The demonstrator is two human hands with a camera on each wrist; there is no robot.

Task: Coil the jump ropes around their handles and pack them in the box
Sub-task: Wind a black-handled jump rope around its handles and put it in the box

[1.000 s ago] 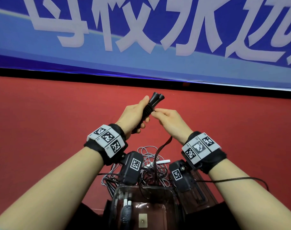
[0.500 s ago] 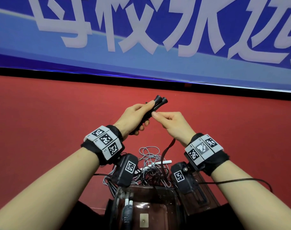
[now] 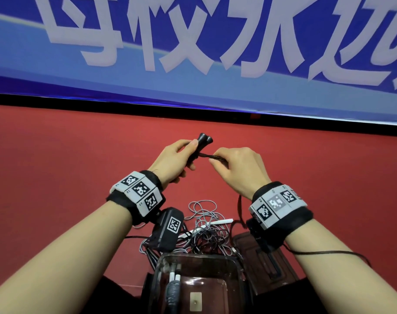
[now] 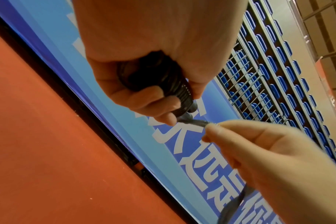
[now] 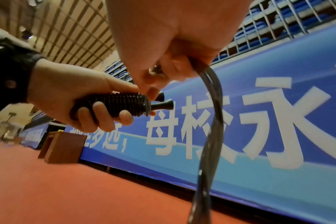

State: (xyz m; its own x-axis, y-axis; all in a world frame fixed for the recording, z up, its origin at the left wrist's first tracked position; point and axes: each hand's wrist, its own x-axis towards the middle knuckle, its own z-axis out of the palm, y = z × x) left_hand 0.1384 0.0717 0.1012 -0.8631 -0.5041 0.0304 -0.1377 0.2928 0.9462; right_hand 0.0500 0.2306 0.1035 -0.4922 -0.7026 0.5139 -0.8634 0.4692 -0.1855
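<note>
Jump rope handles (image 3: pixel 202 143), black, sat at frame centre, left hand (image 3: pixel 172 162) clenched round the coiled pair. Against a second earlier, right hand (image 3: pixel 238 168) had shifted rightward, pinching the black cord (image 3: pixel 210 156), now drawn taut sideways off the handles. Clear box (image 3: pixel 199 284) at bottom centre held a white-handled coiled rope (image 3: pixel 173 282). Loose grey ropes (image 3: pixel 206 223) lay tangled just above it.

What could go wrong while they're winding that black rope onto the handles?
1. The right hand only pinches the black rope; a slip could let the wound turns in the left hand loosen.
2. The trailing rope hangs toward the tangled grey ropes beside the clear box and might snag there.
</note>
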